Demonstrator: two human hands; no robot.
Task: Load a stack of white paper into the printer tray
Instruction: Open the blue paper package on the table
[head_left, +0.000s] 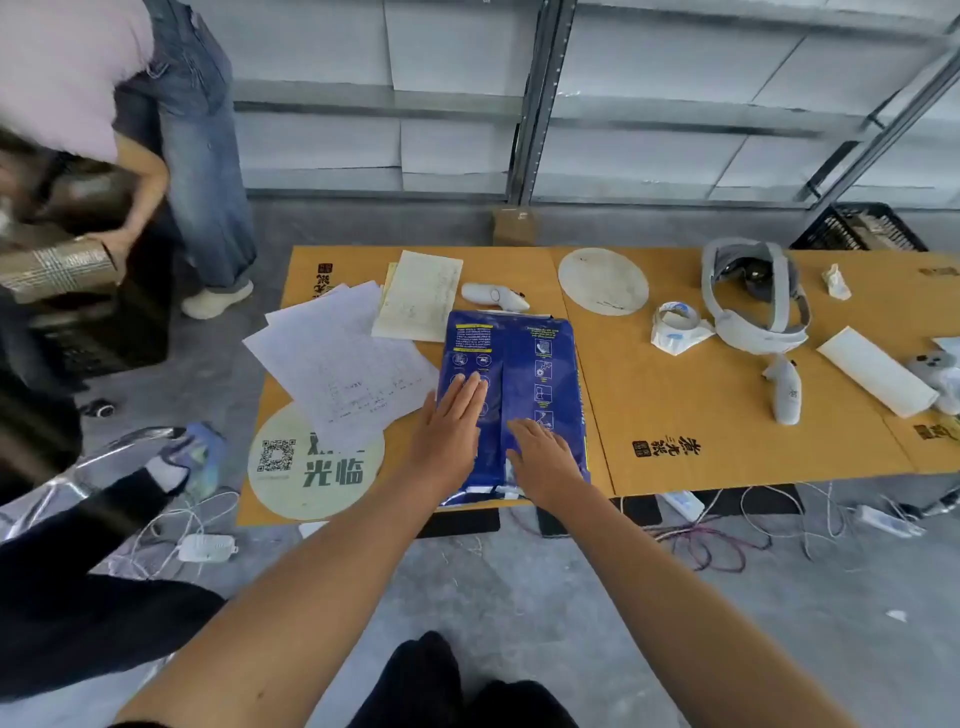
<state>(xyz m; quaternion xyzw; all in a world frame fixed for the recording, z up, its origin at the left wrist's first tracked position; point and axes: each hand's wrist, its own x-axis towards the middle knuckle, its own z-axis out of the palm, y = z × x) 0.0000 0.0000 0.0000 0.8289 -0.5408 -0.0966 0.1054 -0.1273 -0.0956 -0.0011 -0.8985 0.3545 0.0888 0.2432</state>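
**Both palms flat on the ream**

Now my left hand (451, 436) and right hand (545, 462) lie flat on the blue ream (530, 364) of paper, which is wrapped and sits lengthwise at the near edge of the table (727, 457), its near end just over that edge. My left fingers (467, 395) are straight and held together, pressed on the wrapper left of its centre seam. My right fingers (524, 431) are slightly spread on the wrapper right of the seam, nearer to me. Neither hand grips anything.

Loose sheets (337, 364) lie fanned just left of the ream, their corner touching its left side and hanging past the table's left edge. A round disc (317, 467) with a QR code sits at the near left corner, partly under the sheets. A white controller (493, 296) lies just beyond the ream's far end. A headset (753, 301) rests well to the right, near the far edge.
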